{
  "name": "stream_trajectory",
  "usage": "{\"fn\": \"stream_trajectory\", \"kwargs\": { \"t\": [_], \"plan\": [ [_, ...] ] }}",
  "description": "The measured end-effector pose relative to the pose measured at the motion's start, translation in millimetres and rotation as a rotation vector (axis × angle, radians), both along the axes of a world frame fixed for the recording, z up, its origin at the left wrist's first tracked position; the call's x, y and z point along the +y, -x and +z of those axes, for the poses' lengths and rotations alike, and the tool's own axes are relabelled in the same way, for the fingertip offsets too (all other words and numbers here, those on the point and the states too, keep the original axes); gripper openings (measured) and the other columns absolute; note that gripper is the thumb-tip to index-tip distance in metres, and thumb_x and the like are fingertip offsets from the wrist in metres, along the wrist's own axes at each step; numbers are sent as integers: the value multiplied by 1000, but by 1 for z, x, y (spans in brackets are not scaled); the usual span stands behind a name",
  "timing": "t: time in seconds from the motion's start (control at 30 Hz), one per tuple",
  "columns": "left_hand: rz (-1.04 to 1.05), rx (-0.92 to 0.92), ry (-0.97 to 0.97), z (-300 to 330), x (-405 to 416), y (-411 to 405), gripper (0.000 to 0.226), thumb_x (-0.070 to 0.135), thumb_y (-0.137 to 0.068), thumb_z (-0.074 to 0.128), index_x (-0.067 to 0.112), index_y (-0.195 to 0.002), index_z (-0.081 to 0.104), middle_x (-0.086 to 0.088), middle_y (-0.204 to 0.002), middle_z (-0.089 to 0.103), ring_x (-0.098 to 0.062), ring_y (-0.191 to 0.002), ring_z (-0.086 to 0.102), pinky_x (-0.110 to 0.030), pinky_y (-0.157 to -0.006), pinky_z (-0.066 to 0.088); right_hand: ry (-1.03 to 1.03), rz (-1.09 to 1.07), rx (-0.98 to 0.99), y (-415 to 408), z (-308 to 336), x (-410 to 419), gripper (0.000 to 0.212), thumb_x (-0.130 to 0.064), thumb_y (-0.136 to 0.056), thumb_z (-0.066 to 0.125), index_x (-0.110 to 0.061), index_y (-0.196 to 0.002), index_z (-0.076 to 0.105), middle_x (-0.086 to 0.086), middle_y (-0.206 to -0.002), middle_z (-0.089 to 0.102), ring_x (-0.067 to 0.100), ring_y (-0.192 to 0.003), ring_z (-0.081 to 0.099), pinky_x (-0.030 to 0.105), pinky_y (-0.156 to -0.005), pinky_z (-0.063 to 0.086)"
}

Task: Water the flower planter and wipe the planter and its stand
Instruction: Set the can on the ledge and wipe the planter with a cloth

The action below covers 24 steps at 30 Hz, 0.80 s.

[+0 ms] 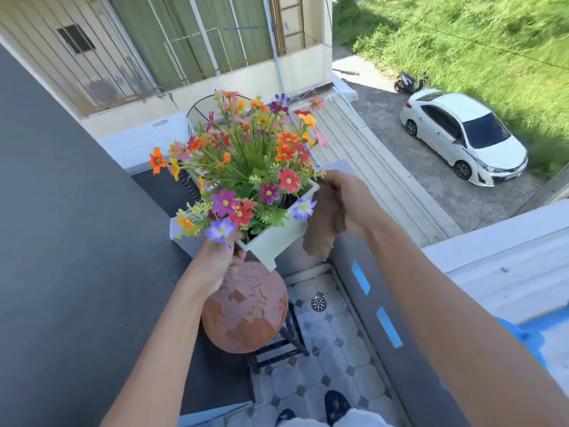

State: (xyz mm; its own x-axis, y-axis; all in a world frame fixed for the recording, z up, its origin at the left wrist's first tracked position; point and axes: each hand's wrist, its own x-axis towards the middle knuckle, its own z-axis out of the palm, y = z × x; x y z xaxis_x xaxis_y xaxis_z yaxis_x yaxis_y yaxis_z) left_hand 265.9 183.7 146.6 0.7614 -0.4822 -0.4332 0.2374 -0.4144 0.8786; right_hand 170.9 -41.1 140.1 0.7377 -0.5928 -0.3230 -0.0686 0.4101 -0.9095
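A white rectangular planter [278, 238] full of colourful flowers [246, 167] is held up in the air above its stand. My left hand [217, 263] grips the planter's near left corner from below. My right hand [345, 201] holds a brown cloth [321, 229] against the planter's right side. The stand [246, 312] is a round brown stool top on dark metal legs, directly below the planter. Its top looks wet, with patchy water marks.
I stand on a narrow balcony with a tiled floor [311, 374] and a floor drain [318, 303]. A dark wall [61, 241] runs on the left, and a grey parapet [385, 318] with blue tape marks on the right. A white car [462, 137] is parked far below.
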Motion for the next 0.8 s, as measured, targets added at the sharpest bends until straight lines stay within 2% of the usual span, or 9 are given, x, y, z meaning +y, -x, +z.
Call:
{"fn": "stream_trajectory", "kwargs": {
  "t": [0.1,0.17,0.23,0.33,0.43,0.53,0.63,0.7,0.8],
  "plan": [
    [-44,-58,7,-3,11,-9,38,1,-101,24,16,-67,31,-1,-58,27,0,-32,22,-12,-33,14,138,25,32,-2,2,3,16,-14,-84,54,-12,-78,69,13,-68,61,27,-64,57,31,-60,43],
    [-102,-114,15,-4,19,-10,41,1,-102,21,18,-65,28,5,-54,24,0,-36,18,-12,-35,14,254,53,68,-3,-3,6,24,-12,-87,52,-21,-70,67,2,-49,57,19,-48,53,24,-52,35],
    [-128,-140,38,-1,22,-7,43,1,-102,20,17,-62,27,12,-45,25,-1,-36,16,-12,-35,16,256,62,76,-4,-11,8,53,-3,-99,46,-22,-51,57,-11,-32,44,5,-30,42,17,-45,30],
    [-70,-151,66,3,18,1,41,0,-99,20,17,-61,27,10,-45,24,-2,-36,15,-14,-34,15,279,156,29,-7,-21,16,65,1,-102,45,-22,-43,63,-10,-38,53,1,-36,51,16,-41,41],
    [32,-146,53,2,17,0,37,4,-95,23,19,-61,27,2,-53,22,-5,-37,15,-13,-35,13,352,239,57,-3,-34,20,40,-3,-100,50,-15,-65,65,-8,-50,64,10,-47,58,22,-48,44],
    [59,-167,2,-3,22,-3,36,9,-95,25,22,-62,27,1,-54,22,-10,-42,14,-14,-38,12,365,297,35,2,-43,25,21,-20,-98,60,-25,-92,79,6,-73,77,22,-55,64,29,-48,48],
    [109,-191,-102,-17,31,-5,35,8,-95,27,19,-62,26,1,-52,24,-10,-37,19,-13,-37,16,309,271,12,4,-44,26,20,-15,-99,60,-22,-90,75,-11,-59,69,9,-42,55,17,-33,35],
    [128,-222,-172,-29,40,-7,34,8,-95,30,17,-62,26,1,-52,26,-9,-36,23,-14,-37,20,277,243,-19,0,-45,27,19,-13,-99,60,-20,-89,75,-11,-55,62,10,-44,52,18,-39,36],
    [154,-222,-178,-40,51,-9,32,8,-95,30,19,-65,25,0,-57,24,-5,-34,25,-16,-39,21,255,228,-5,-13,-48,34,22,-10,-98,59,-12,-116,72,-15,-54,63,1,-47,55,18,-47,42]
  ]
}}
